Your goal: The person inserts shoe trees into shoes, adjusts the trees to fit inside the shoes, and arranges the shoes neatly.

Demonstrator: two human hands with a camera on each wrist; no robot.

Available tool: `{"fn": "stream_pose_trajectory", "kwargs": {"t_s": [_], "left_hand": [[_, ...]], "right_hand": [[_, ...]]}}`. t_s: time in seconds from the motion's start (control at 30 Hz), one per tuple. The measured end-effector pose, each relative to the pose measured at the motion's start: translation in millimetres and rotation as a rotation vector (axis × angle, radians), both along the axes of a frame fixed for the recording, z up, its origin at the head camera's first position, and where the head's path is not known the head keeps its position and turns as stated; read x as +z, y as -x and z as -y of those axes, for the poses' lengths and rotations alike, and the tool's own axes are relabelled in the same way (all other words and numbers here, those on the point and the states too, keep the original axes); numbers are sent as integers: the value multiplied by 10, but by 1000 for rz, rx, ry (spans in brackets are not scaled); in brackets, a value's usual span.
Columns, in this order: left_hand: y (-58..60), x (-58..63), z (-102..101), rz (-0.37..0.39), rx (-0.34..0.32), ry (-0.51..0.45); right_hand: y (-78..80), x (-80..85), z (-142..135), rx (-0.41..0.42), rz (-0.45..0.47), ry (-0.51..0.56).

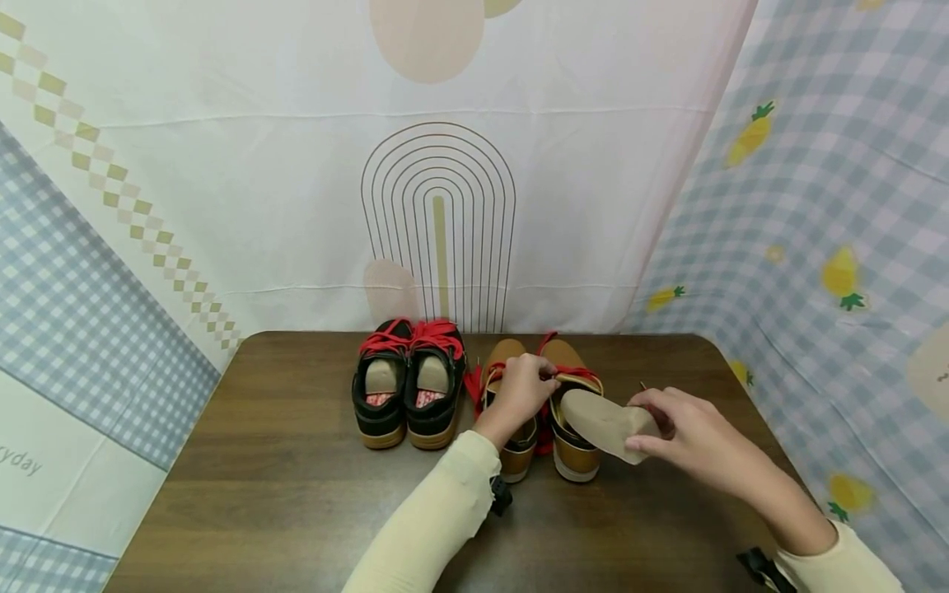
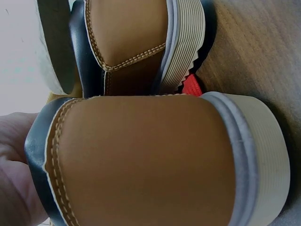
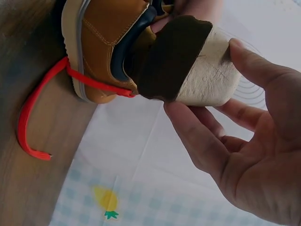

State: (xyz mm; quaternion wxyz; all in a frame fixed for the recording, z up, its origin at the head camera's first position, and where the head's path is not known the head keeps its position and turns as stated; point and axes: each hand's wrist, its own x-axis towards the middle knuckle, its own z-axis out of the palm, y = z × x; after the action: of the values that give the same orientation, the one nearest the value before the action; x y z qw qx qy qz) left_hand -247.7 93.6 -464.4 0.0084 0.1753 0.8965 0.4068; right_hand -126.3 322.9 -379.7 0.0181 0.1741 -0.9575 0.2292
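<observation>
My right hand [image 1: 689, 432] pinches a beige insole [image 1: 604, 424] by its narrow end, thumb on one side and fingers on the other. The insole slants over the opening of the right tan shoe [image 1: 574, 457]; its dark face and whitish end block show in the right wrist view. My left hand [image 1: 519, 391] reaches across the left tan shoe [image 1: 516, 465] and pinches the right shoe's tongue [image 1: 582, 381]. In the left wrist view, the left shoe's brown heel [image 2: 141, 155] fills the foreground, hiding most of that hand. Red laces [image 3: 35, 106] hang loose from the right shoe.
A pair of black shoes with red laces [image 1: 436, 333] stands left of the tan pair, beige pieces [image 1: 432, 375] inside both. All stand on a brown wooden table [image 1: 274, 461]. A white printed cloth [image 1: 296, 206] hangs behind, a checked pineapple cloth [image 1: 801, 206] at the right.
</observation>
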Motion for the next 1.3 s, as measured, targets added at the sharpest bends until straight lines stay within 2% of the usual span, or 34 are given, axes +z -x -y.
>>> {"fn": "stream_pose_trajectory", "kwargs": {"t_s": [0.67, 1.3], "left_hand": [[7, -14, 14, -13, -12, -4], [-6, -3, 7, -58, -5, 39]], "right_hand": [[167, -35, 280, -46, 13, -119], [291, -19, 438, -99, 80, -142]]}}
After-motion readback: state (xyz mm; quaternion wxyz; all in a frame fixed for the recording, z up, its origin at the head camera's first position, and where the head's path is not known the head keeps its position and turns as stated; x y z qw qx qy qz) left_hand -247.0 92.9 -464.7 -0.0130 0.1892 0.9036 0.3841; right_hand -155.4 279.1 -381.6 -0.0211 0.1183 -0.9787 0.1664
